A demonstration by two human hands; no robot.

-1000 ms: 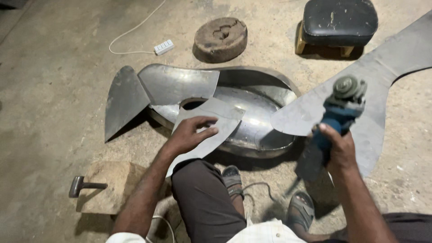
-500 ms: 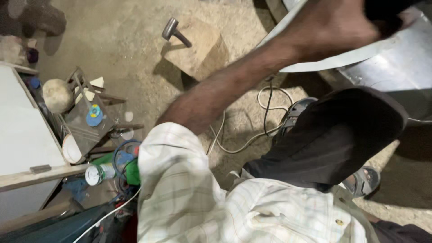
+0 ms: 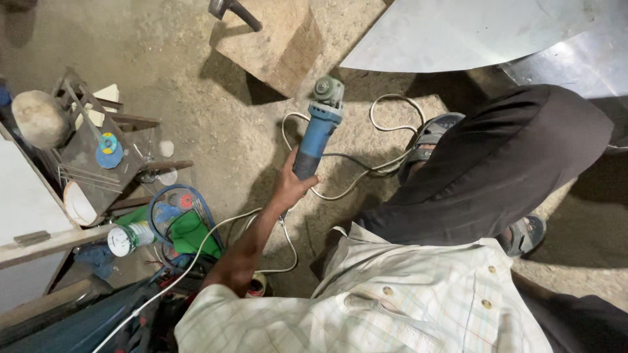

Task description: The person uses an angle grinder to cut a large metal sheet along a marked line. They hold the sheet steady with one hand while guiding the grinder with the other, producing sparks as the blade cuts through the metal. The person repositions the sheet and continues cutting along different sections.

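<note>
Blue angle grinder (image 3: 315,134) down by the sandy floor (image 3: 216,124), one hand (image 3: 288,186) wrapped tight around its rear grip — looks like the left, hard to be sure. Other hand out of sight. Best kept low, with its white cord (image 3: 366,173) clear of the sandalled foot (image 3: 428,140). Long axis runs away from the body, grey head toward the wooden block (image 3: 275,36).

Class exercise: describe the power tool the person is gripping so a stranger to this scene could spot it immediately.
Start at the wooden block on the dirt floor near the top. Just below its corner lies the angle grinder, held at its rear by the left hand. Its blue body, grey round head and trailing white cord set it apart.
</note>
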